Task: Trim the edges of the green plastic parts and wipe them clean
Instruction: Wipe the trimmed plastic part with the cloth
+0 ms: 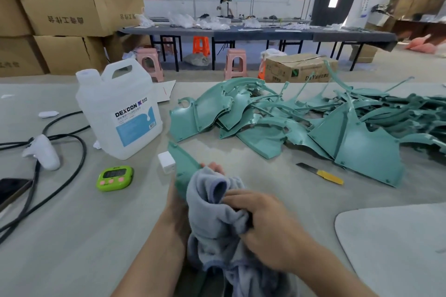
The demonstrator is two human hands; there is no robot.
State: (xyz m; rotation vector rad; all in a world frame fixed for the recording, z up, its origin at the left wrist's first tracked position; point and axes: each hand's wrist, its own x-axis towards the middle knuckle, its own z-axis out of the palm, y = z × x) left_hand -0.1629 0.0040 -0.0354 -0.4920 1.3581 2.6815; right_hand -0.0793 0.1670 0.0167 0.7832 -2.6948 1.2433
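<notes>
One green plastic part (184, 166) stands tilted near the middle of the table, its tip pointing up and left. My left hand (178, 196) grips it from below; only fingertips show past the grey cloth (217, 212). My right hand (263, 224) grips that bunched cloth and presses it against the part. A big pile of green plastic parts (289, 120) lies across the right half of the table. A yellow-handled knife (321, 173) lies flat in front of the pile, untouched.
A white DEXCON jug (120, 108) stands at left, with a small white cube (166, 162), a green timer (115, 178), black cables (72, 164) and a white controller (44, 152) nearby. A grey board (398, 243) lies at right. A person stands at a far table.
</notes>
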